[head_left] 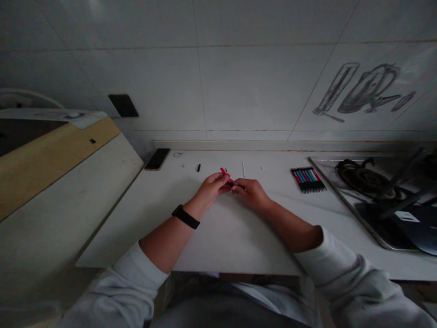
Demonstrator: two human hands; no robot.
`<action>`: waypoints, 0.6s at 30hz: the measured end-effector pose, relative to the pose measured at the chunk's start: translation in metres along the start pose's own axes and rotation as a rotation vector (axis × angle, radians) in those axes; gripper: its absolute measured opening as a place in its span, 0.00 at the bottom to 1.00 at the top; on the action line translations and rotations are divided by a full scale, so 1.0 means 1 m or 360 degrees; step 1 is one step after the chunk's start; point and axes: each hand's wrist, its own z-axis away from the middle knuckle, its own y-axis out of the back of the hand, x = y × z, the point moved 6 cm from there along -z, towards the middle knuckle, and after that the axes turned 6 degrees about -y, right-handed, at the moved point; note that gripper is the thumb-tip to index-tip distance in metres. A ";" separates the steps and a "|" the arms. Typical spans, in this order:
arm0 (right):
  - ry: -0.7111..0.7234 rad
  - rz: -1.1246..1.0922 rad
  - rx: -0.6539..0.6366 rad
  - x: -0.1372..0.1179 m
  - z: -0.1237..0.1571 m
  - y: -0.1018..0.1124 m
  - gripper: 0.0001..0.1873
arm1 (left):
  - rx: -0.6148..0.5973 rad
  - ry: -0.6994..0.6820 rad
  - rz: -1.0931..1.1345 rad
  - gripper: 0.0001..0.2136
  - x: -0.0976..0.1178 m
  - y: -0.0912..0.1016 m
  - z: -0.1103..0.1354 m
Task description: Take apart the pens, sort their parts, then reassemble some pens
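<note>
A slim pinkish-red plastic pen barrel with a black end is held at the centre of the table, just above its surface, its red tip pointed towards eleven o'clock. The barrel is gripped by the fingers of the left hand, while its black end is pinched by those of the right hand; fine detail there is hidden. The step in hand is judged to be the handling of the pen's joint, though whether its parts are being fitted or separated cannot be told. A steady left grip and careful alignment by the right seem called for. From the hands, a thin white plastic stick is seen at one o'clock, a short black cylindrical piece at ten, and a row of multicoloured, black-ended pens at three.
</note>
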 end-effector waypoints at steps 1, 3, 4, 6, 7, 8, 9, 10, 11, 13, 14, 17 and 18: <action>0.0013 0.0028 -0.0017 -0.002 0.001 0.000 0.15 | 0.0012 0.0040 0.0033 0.19 -0.004 0.003 0.001; -0.0015 0.0079 0.0023 -0.001 -0.001 0.004 0.14 | 0.0049 0.0085 0.0061 0.19 -0.009 0.011 0.001; -0.0048 0.0104 0.0089 0.002 -0.003 0.009 0.14 | 0.0064 0.0094 0.0056 0.18 -0.010 0.015 0.001; -0.0114 0.0171 0.0302 0.014 -0.007 0.027 0.13 | 0.0079 0.0102 0.0024 0.18 -0.011 0.020 -0.001; -0.0142 0.0217 0.0430 0.022 -0.008 0.039 0.13 | 0.0071 0.0113 0.0001 0.18 -0.012 0.021 -0.002; -0.0169 0.0276 0.0578 0.031 -0.009 0.054 0.13 | 0.0060 0.0126 -0.0025 0.18 -0.014 0.021 -0.002; -0.0202 0.0350 0.0694 0.041 -0.009 0.069 0.14 | 0.0044 0.0142 -0.0050 0.17 -0.015 0.021 -0.003; -0.0244 0.0445 0.0773 0.052 -0.009 0.083 0.15 | 0.0028 0.0157 -0.0073 0.17 -0.017 0.021 -0.003; -0.0284 0.0563 0.0801 0.063 -0.008 0.094 0.18 | 0.0011 0.0171 -0.0093 0.16 -0.018 0.020 -0.003; -0.0389 0.0827 0.0720 0.084 -0.009 0.110 0.22 | -0.0012 0.0182 -0.0124 0.16 -0.020 0.019 -0.003; -0.0442 0.0923 0.0670 0.094 -0.009 0.115 0.23 | -0.0020 0.0183 -0.0135 0.16 -0.021 0.019 -0.003; -0.0551 0.1117 0.0503 0.112 -0.011 0.118 0.25 | -0.0037 0.0172 -0.0160 0.16 -0.021 0.019 -0.002; -0.0566 0.1155 0.0459 0.115 -0.013 0.116 0.24 | -0.0039 0.0165 -0.0170 0.16 -0.021 0.019 -0.002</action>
